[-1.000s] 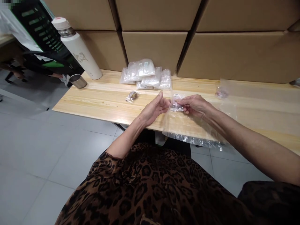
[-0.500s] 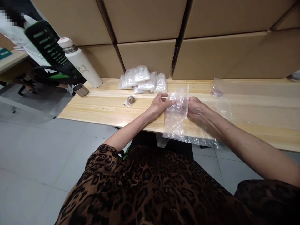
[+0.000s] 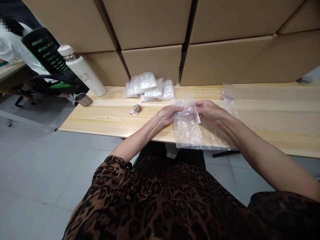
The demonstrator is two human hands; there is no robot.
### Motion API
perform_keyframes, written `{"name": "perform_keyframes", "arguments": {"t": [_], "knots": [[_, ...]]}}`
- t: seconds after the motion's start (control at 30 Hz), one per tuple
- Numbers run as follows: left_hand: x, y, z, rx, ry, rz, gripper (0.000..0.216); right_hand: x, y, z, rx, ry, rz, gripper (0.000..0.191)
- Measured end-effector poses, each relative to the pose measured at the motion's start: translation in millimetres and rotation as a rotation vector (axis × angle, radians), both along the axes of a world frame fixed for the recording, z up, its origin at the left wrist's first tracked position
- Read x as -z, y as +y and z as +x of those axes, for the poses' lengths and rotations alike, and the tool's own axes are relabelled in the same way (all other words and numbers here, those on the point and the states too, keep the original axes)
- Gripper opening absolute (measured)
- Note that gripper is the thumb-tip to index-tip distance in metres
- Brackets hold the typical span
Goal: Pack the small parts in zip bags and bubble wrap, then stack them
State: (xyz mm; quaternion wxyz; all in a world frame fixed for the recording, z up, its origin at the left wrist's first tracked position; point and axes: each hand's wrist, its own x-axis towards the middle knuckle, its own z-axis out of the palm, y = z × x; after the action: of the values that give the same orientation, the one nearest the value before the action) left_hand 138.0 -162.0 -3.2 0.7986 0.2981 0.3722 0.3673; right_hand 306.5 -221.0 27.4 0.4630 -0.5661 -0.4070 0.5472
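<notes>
A small clear plastic bag is held above the wooden table, pinched at its left side by my left hand and at its right side by my right hand. Both hands are closed on it. Beneath them lies a stack of larger clear plastic bags, reaching to the table's front edge. What is inside the small bag is too faint to make out.
A pile of filled clear bags sits at the back by the cardboard boxes. One small bag with a dark thing lies alone. A white flask and metal cup stand at the left; another person sits beyond.
My left hand has closed onto the small bag, which my right hand held alone before. The bag was lifted upright, then lowered and turned flatter over the stack.
</notes>
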Motion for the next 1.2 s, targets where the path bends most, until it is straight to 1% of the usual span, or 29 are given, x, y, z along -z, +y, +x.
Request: {"name": "perform_keyframes", "arguments": {"t": [0.07, 0.1, 0.13, 0.17, 0.23, 0.3, 0.33, 0.43, 0.5, 0.6, 0.67, 0.77, 0.83, 0.9, 0.97, 1.0, 1.1, 1.2], "knots": [[-1.6, -3, 1, 0.005, 0.041, -0.026, 0.02, -6.4, -11, 7, 0.158, -0.148, 0.185, 0.028], [-2.1, -5, 1, -0.018, 0.053, -0.019, 0.019, -10.1, -18, 8, 0.214, -0.226, 0.275, 0.027], [-2.0, -8, 3, -0.059, 0.053, 0.003, 0.018, -13.6, -25, 7, 0.229, -0.301, 0.339, 0.028], [-1.5, -10, 4, -0.089, 0.054, 0.026, 0.017, -16.3, -32, 3, 0.2, -0.373, 0.372, 0.032], [0.5, -15, 9, -0.123, 0.042, 0.063, 0.016, -17.2, -41, -9, 0.055, -0.512, 0.362, 0.044], [2.5, -19, 14, -0.152, 0.01, 0.084, 0.015, -10.9, -44, -21, -0.079, -0.623, 0.336, 0.052], [2.9, -21, 15, -0.164, -0.008, 0.084, 0.016, -5.9, -43, -27, -0.117, -0.661, 0.333, 0.053], [-0.9, -27, 16, -0.155, -0.062, 0.038, 0.013, 9.2, -37, -34, -0.153, -0.723, 0.342, 0.052], [-7.4, -31, 13, -0.083, -0.115, -0.015, 0.013, 14.1, -34, -35, -0.162, -0.764, 0.333, 0.06], [-19.2, -37, 7, 0.041, -0.191, -0.076, 0.036, 13.1, -32, -34, -0.176, -0.825, 0.337, 0.072], [-24.3, -40, 4, 0.055, -0.215, -0.102, 0.042, 10.9, -33, -33, -0.175, -0.841, 0.368, 0.072], [-23.9, -42, 5, 0.008, -0.221, -0.111, 0.03, 12.0, -34, -33, -0.137, -0.827, 0.426, 0.064], [-19.0, -43, 6, -0.014, -0.218, -0.064, 0.023, 16.6, -33, -32, -0.09, -0.797, 0.453, 0.061], [-12.7, -42, 6, -0.029, -0.203, -0.005, 0.019, 22.4, -32, -31, -0.032, -0.757, 0.455, 0.06], [-7.3, -38, 6, -0.039, -0.171, 0.018, 0.007, 26.6, -31, -28, 0.013, -0.7, 0.436, 0.06], [-5.4, -36, 6, -0.039, -0.154, 0.021, 0.007, 27.3, -30, -26, 0.02, -0.655, 0.426, 0.058], [-4.9, -29, 7, 0.001, -0.129, 0.036, 0.016, 22.8, -29, -19, -0.014, -0.403, 0.414, 0.054], [-10.6, -25, 11, 0.057, -0.164, 0.05, 0.016, 12.9, -33, -14, -0.024, -0.072, 0.345, 0.057]]}}
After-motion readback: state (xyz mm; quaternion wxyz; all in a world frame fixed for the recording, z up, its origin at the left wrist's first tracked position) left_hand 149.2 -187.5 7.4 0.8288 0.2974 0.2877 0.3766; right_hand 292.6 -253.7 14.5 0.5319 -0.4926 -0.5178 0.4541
